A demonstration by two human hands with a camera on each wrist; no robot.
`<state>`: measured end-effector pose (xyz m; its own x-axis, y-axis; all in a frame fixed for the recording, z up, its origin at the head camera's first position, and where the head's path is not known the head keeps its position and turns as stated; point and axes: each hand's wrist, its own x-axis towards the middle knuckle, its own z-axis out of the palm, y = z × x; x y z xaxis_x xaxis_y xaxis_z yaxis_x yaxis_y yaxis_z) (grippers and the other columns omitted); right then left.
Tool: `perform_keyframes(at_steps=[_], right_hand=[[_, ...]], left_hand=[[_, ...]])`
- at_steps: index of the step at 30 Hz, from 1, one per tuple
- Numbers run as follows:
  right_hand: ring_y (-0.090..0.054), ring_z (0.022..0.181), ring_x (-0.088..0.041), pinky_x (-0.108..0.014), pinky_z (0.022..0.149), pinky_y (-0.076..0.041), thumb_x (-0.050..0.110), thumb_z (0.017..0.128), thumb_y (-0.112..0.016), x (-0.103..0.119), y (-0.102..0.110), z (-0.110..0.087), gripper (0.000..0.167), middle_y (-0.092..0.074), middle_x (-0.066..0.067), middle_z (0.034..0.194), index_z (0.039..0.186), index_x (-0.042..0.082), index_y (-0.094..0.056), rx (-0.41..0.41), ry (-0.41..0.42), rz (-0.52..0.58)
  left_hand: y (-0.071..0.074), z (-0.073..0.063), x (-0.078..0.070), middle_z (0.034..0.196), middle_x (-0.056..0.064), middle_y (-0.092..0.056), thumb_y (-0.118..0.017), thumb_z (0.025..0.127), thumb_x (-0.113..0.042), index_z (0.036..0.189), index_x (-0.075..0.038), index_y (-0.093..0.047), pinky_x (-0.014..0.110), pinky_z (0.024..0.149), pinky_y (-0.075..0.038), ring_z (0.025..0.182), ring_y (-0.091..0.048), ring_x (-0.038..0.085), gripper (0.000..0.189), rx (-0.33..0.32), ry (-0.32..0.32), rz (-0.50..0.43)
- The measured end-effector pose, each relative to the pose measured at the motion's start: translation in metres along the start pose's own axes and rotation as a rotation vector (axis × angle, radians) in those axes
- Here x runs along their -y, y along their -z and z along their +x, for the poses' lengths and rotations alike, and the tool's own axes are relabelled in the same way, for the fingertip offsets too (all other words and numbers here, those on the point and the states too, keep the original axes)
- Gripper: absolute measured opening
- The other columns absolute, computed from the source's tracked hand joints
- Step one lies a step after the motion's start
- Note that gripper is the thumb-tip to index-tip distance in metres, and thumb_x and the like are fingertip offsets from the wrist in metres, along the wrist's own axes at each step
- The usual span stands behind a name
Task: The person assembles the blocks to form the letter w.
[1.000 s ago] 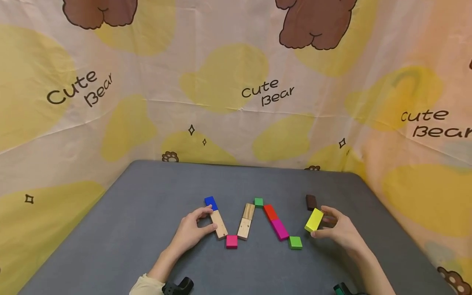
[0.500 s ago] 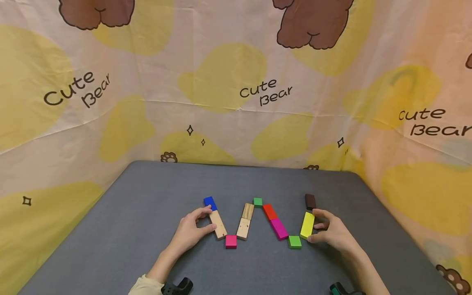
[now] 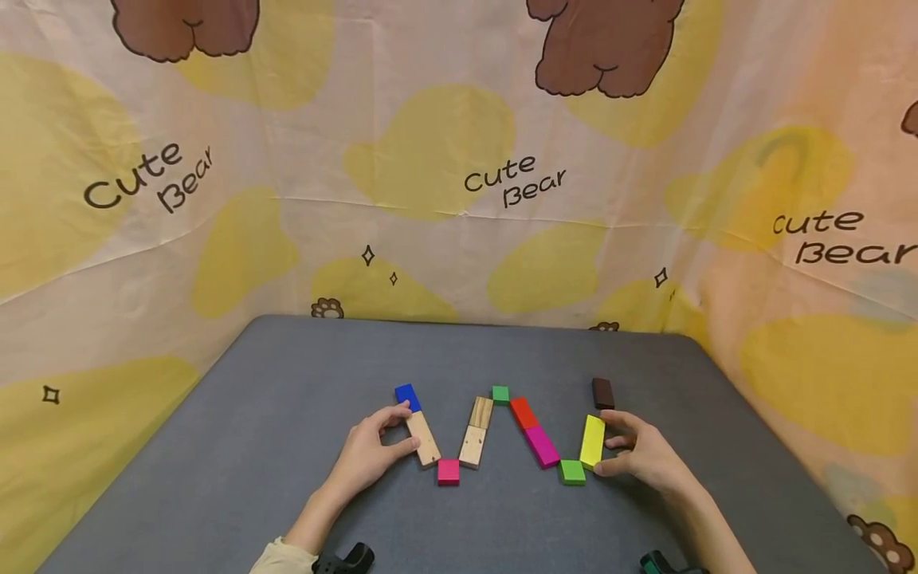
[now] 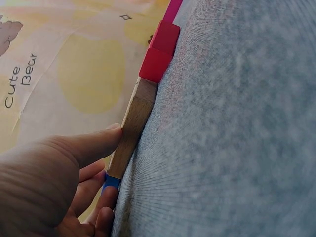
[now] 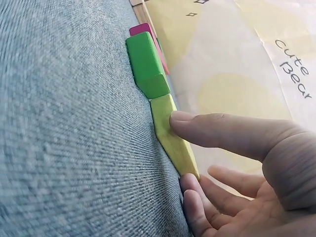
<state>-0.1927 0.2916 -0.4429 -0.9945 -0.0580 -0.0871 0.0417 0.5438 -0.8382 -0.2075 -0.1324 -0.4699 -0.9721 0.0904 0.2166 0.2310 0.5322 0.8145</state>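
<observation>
My right hand (image 3: 645, 456) pinches a yellow block (image 3: 592, 441) between thumb and fingers, flat on the table. In the right wrist view the yellow block's near end meets a light green block (image 5: 146, 64). Beyond its far end lies a dark brown block (image 3: 602, 393), a small gap apart. My left hand (image 3: 369, 450) holds a plain wooden block (image 3: 425, 440) at the zigzag's left end, thumb near its lower end and index finger near its joint with a blue block (image 3: 406, 396). A crimson block (image 4: 160, 51) touches the wooden block's lower end.
Two more wooden blocks (image 3: 476, 434), a green block (image 3: 500, 395), a red block (image 3: 524, 413) and a magenta block (image 3: 542, 447) form the zigzag's middle. The grey table (image 3: 323, 359) ends at a bear-print cloth (image 3: 430, 271) behind.
My right hand has moved left and lowered the yellow block from a tilted pose beside the brown block onto the table against the light green block. My left hand stays in place.
</observation>
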Motion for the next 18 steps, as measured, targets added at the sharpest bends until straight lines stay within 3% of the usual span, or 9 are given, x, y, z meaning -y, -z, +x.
perform_keyframes(at_steps=[18], right_hand=[[-0.056,0.105,-0.03,-0.034,0.077,-0.051,0.007,0.062,-0.092,-0.0003,-0.0001,-0.0004,0.089,-0.048,-0.022,0.138,0.14,-0.001,-0.049,0.007,-0.007,0.025]], left_hand=[[-0.0003,0.001,0.0005,0.133,0.0,-0.06,-0.083,0.082,-0.024,0.119,-0.011,-0.068,0.051,0.099,-0.043,0.119,-0.057,0.025,0.042,0.006,-0.001,0.017]])
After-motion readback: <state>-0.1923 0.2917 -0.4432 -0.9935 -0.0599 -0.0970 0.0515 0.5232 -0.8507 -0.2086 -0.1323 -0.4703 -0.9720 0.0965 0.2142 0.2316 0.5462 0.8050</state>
